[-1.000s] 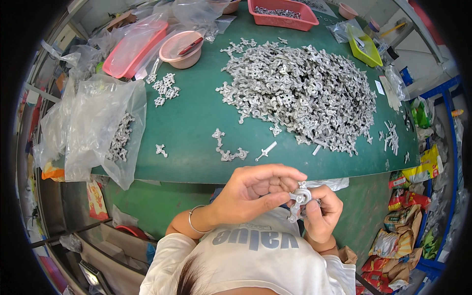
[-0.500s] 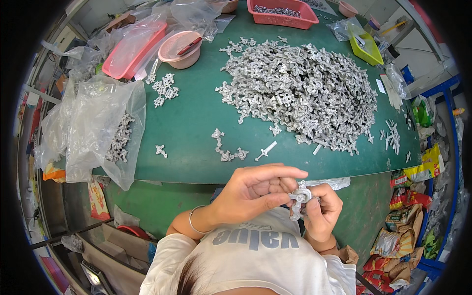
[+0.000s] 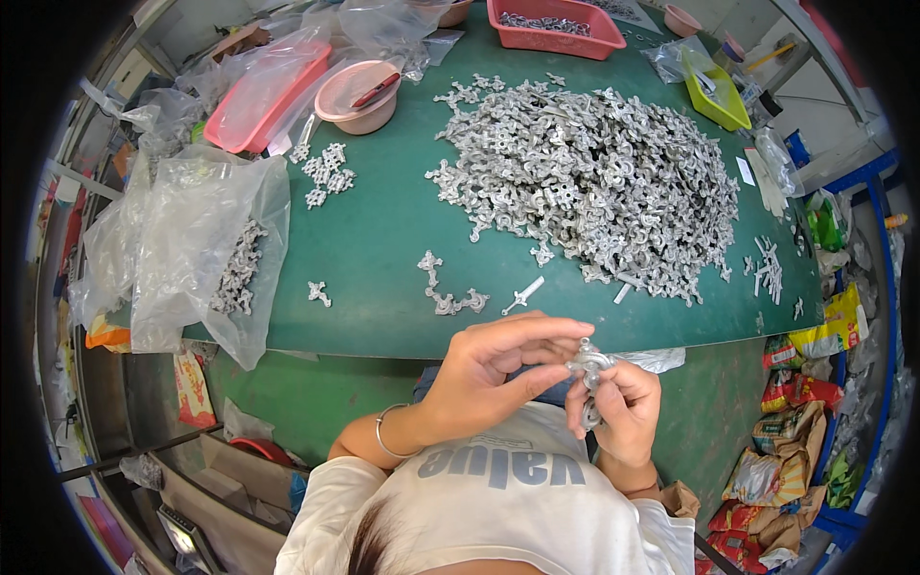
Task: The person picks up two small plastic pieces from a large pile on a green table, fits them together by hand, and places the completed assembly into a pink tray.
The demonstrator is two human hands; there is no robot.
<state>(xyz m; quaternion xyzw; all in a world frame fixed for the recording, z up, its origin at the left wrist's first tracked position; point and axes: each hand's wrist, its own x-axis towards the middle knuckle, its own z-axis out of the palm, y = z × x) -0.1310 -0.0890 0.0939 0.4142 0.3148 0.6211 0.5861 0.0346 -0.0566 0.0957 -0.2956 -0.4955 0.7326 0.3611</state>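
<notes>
Clear, crinkled plastic bags (image 3: 196, 244) slump at the left edge of the green table (image 3: 383, 240), one with grey metal castings showing through its side. Just right of them lie a pink lidded tray (image 3: 254, 96) and a round pink bowl (image 3: 359, 96) with a red tool across its rim. A few loose castings (image 3: 450, 292) sit on the bare green surface near the front edge.

Below that edge, the left hand (image 3: 489, 379) is curled, thumb and fingers bent inward, its fingertips touching a small silvery metal casting (image 3: 587, 369) held over the person's lap. A thin bangle rings the left wrist. The right hand (image 3: 623, 407) is closed around the lower part of the same piece, fingers wrapped and thumb pressed on it; the piece looks knobbly and branched, though its exact shape is hard to make out at this size.

Beyond the hands, a broad heap of dull grey castings (image 3: 594, 182) covers the table's middle and right, spiky and tangled. A red basket (image 3: 556, 24) stands behind it, a yellow-green tray (image 3: 717, 96) at the far right.
</notes>
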